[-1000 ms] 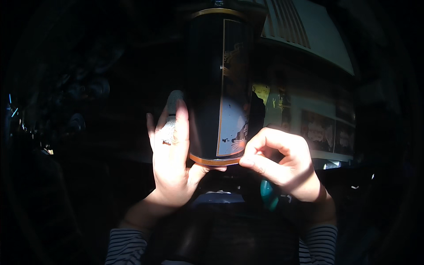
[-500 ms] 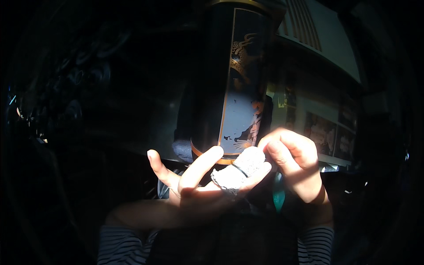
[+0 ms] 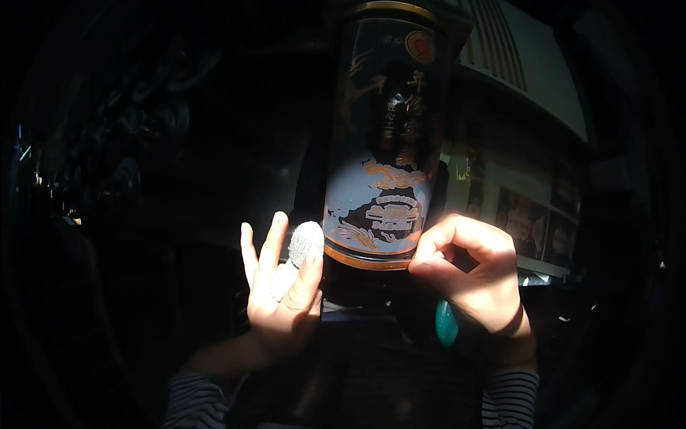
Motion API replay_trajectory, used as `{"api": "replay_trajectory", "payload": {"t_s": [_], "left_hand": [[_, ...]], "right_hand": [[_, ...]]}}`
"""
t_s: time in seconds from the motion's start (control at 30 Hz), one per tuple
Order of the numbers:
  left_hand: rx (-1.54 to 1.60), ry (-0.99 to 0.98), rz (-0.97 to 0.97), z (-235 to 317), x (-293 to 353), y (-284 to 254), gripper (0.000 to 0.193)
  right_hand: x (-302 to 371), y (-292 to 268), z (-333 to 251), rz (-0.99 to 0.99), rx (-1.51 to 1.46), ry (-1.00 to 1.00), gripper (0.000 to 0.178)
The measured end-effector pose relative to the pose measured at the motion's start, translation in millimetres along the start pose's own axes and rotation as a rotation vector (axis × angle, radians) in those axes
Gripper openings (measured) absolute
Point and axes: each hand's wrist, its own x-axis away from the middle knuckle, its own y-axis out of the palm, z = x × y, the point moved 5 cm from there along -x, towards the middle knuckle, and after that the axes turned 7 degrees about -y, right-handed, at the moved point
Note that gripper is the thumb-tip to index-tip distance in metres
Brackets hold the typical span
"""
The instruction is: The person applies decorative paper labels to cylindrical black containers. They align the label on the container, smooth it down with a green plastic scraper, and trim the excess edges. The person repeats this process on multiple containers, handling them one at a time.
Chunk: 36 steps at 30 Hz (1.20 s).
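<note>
A tall dark canister (image 3: pixel 371 207) with gold rims and an orange and gold printed label stands before me, its lower part in bright light. My right hand (image 3: pixel 471 275) pinches thumb and forefinger together at the canister's lower right rim. To the left of that rim, my left hand (image 3: pixel 282 286) is raised, holding nothing, with its fingers apart. One of its fingers wears a white cloth finger cover (image 3: pixel 306 243); the thumb lies against the cover's lower part. This covered finger is close to the canister's lower left edge; whether it touches cannot be told.
A green glossy, elongated thing (image 3: pixel 446 324) hangs beside my right wrist. Behind on the right is a pale panel (image 3: pixel 539 71) with brown stripes, and below it a surface with dark pictures (image 3: pixel 525 214). Deep shadow hides most of the surroundings.
The canister has turned, bringing its printed label round to face me. My left hand has drawn back to the left and risen upright. My right fingertips have come onto the canister's lower rim.
</note>
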Motion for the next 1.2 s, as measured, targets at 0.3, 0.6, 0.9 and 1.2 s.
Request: {"api": "replay_trajectory", "payload": {"t_s": [0.3,0.6,0.9,1.2], "left_hand": [[-0.28,0.131,0.393,49.7,-5.5,24.3,0.053],[0.378,-0.218,0.025,0.3,-10.5,-4.2,0.054],[0.123,-0.045,0.091,23.3,18.8,-6.0,0.069],[-0.06,0.149,0.122,35.4,-32.9,3.5,0.049]], "right_hand": [[18.4,-3.5,5.5,0.09,-0.053,0.075,0.016],[30.5,-4.7,-23.5,0.071,0.134,-0.073,0.009],[38.9,-7.4,-17.8,0.097,0.086,0.075,0.005],[3.6,-29.8,-21.6,0.1,0.169,-0.015,0.003]]}}
